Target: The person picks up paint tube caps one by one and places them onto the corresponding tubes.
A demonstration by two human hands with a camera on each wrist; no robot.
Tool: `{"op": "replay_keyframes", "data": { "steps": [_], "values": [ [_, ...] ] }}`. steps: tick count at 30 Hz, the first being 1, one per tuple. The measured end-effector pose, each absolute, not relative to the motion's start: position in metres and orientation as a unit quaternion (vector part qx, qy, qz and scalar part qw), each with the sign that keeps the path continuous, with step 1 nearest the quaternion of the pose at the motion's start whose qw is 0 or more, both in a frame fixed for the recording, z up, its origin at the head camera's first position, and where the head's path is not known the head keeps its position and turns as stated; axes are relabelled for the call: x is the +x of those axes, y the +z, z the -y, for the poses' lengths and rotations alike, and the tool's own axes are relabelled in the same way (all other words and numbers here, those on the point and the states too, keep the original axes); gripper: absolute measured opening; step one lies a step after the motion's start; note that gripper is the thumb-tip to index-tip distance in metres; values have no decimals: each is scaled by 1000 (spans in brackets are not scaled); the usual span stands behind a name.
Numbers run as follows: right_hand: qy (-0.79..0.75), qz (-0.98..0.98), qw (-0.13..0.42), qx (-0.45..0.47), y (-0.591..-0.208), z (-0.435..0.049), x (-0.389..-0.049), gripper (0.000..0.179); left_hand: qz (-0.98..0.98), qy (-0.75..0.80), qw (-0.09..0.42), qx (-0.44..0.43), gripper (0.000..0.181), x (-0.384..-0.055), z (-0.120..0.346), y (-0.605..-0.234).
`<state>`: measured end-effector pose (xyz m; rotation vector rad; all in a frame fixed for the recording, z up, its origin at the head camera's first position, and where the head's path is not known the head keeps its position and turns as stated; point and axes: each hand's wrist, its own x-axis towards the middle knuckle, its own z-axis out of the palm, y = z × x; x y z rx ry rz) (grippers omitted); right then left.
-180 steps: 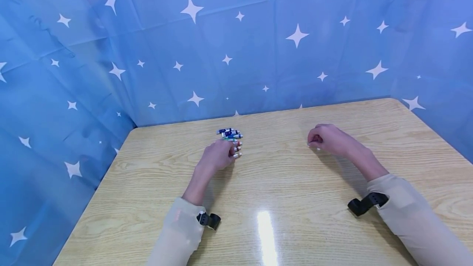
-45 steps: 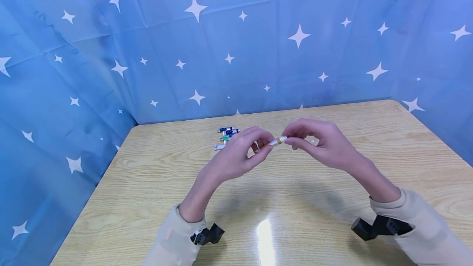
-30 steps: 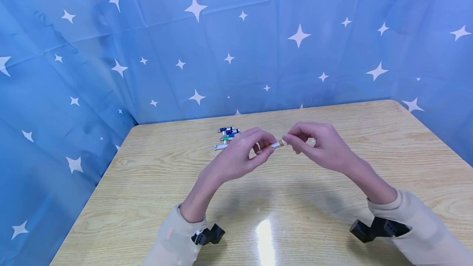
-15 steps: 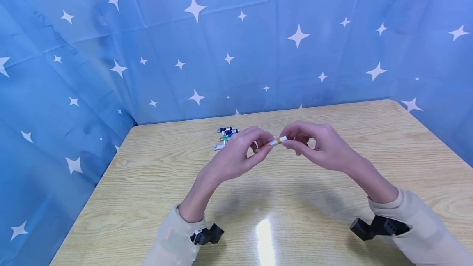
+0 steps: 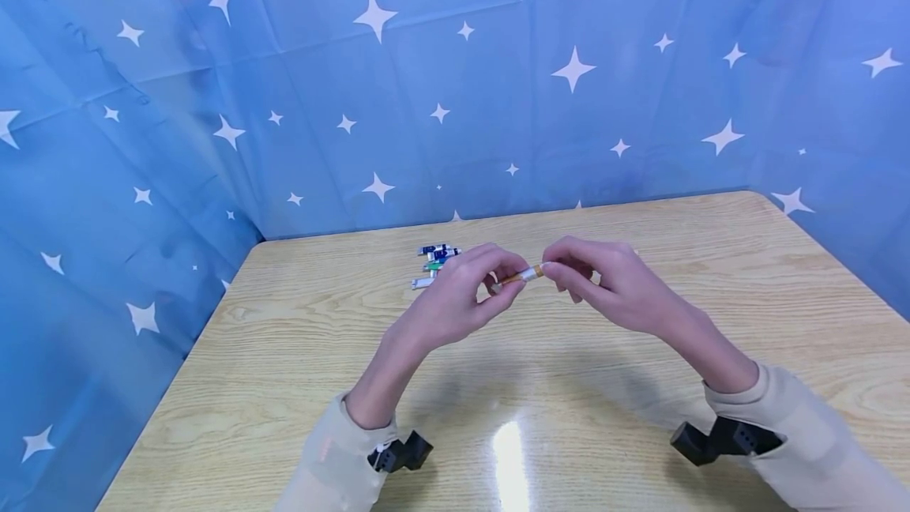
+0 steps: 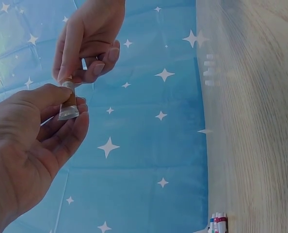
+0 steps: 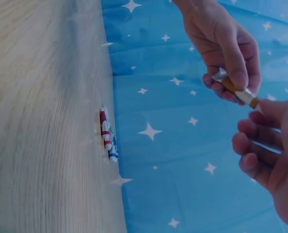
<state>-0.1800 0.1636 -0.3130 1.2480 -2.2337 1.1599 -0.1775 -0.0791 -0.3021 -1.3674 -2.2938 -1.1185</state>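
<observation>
A small paint tube (image 5: 529, 273) with an ochre band and a silvery crimped end is held in the air above the table. My left hand (image 5: 455, 299) pinches its body between thumb and fingers; the crimped end shows below the thumb in the left wrist view. At the other end of the tube, the thumb and forefinger of my right hand (image 5: 611, 283) pinch the tip. Those fingertips largely cover the cap end, so whether the cap sits on the tube cannot be told. In the right wrist view the tube (image 7: 235, 90) slants between both hands.
Several more paint tubes (image 5: 442, 253) lie in a group on the wooden table (image 5: 298, 354), behind my left hand. Several small white pieces, looking like caps (image 6: 210, 70), lie on the tabletop in the left wrist view. A blue star-printed curtain (image 5: 455, 85) hangs behind the table.
Six seconds ago my left hand was at the tube group and my right hand far right by small white pieces. Both have since met at the ochre tube; lately the right fingers shift about its tip.
</observation>
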Motion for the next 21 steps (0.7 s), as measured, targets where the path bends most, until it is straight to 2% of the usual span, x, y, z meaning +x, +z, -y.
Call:
{"op": "replay_keyframes", "data": {
  "steps": [11,21],
  "values": [
    [401,784,175,439,-317,-161,-179,26,786,-362,159,-476,11,-177,78,-303],
    [407,787,190,423,-321,-158,-180,25,807,-330,201,-447,10,-172,74,-305]
  ]
}}
